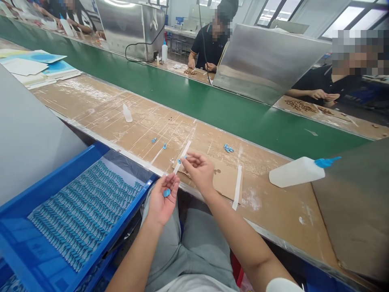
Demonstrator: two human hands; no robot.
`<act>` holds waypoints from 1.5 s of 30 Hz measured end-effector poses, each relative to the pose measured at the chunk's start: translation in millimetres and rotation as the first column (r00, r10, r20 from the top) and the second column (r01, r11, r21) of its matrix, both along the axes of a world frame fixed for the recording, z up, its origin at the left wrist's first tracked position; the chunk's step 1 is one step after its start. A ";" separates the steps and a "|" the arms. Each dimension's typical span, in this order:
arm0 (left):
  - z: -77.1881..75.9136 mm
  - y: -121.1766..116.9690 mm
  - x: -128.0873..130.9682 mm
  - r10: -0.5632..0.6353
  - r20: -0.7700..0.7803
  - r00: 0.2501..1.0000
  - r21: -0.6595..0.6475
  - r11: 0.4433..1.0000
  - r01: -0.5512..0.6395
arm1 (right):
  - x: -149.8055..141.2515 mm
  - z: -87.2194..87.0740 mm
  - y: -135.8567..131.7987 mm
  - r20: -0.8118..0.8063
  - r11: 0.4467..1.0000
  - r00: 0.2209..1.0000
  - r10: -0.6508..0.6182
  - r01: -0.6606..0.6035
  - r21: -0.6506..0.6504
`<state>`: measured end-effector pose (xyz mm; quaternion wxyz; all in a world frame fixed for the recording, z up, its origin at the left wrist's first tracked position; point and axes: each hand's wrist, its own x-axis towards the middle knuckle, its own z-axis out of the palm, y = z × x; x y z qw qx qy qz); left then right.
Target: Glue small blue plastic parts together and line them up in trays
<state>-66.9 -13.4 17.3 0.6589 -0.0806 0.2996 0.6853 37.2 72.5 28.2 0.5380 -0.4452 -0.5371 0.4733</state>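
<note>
My left hand [162, 198] is palm up just below the bench edge, fingers curled, with a small blue oval piece [166, 192] resting against its fingertips. My right hand [197, 169] hovers over the bench edge and pinches a tiny blue piece [180, 160] between thumb and forefinger, right above a cardboard patch [225, 178]. A few loose blue pieces [228, 149] lie on the brown worktop [121, 121]. At my left a blue tray [100, 239] holds several rows of the same blue pieces [82, 211].
A white squeeze bottle with a blue nozzle [299, 171] lies on its side at the right; a smaller bottle [127, 113] stands farther back. Beyond the green conveyor belt [212, 105], two people work behind metal panels [267, 61]. Papers [36, 67] are stacked far left.
</note>
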 end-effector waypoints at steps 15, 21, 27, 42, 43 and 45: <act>1.7 -12.3 -33.4 0.125 0.039 0.991 0.068 0.990 -0.127 | -55.2 -61.9 85.9 0.862 0.960 0.476 -0.175 -0.111 0.256; 4.3 -12.5 -32.4 0.117 0.020 0.993 0.084 0.989 -0.118 | -52.4 -54.0 79.3 0.869 0.935 0.423 -0.255 -0.121 0.333; 0.4 -14.4 -34.6 0.139 -0.034 0.990 0.094 0.986 -0.136 | -32.1 -25.0 3.5 0.683 0.748 0.700 -0.207 -0.336 0.572; -6.0 -15.9 -11.6 -0.088 0.026 0.996 0.124 0.989 0.084 | 15.2 -24.2 -49.7 0.691 0.635 0.629 0.356 -0.705 0.315; -5.3 -15.8 -9.9 -0.089 0.034 0.995 0.115 0.990 0.085 | 16.8 -24.7 -50.4 0.665 0.642 0.649 0.368 -0.695 0.324; -3.7 -15.2 -6.8 -0.069 0.049 0.996 0.076 0.995 0.065 | 18.9 -24.0 -53.8 0.590 0.684 0.703 0.398 -0.656 0.319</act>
